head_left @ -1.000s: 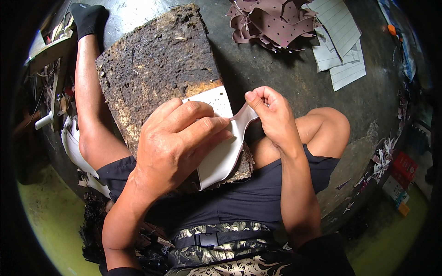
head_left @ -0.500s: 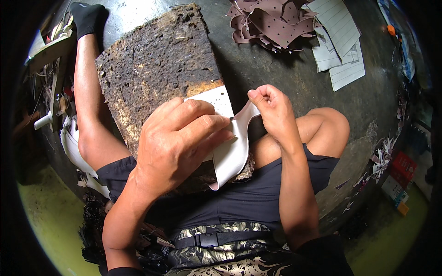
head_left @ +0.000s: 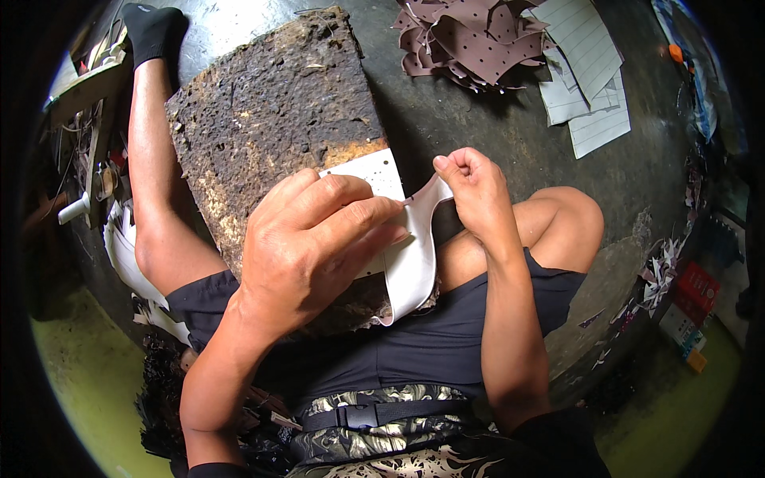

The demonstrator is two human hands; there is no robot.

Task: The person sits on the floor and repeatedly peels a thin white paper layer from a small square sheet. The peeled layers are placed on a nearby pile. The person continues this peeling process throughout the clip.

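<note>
A curved white strip of thin, leather-like sheet [head_left: 414,267] hangs in a bend over the near right edge of a rough dark board [head_left: 271,103]. My right hand [head_left: 474,191] pinches its upper right end between thumb and fingers. My left hand [head_left: 307,247] is above the board, its fingertips closed at the strip's upper left edge. A small dark spot shows at those fingertips; what it is I cannot make out. Under my left hand lies a flat white perforated sheet [head_left: 374,171], partly hidden by the fingers.
A pile of brownish-pink dotted pieces [head_left: 486,40] lies beyond the board to the right, beside lined white sheets [head_left: 598,131]. Scraps [head_left: 657,271] and a red box [head_left: 697,291] are at the far right. My bent legs flank the board.
The white strip has shifted slightly right, uncovering more of the perforated sheet and the board's near edge. Both hands have moved a little to the right, keeping their closed shape.
</note>
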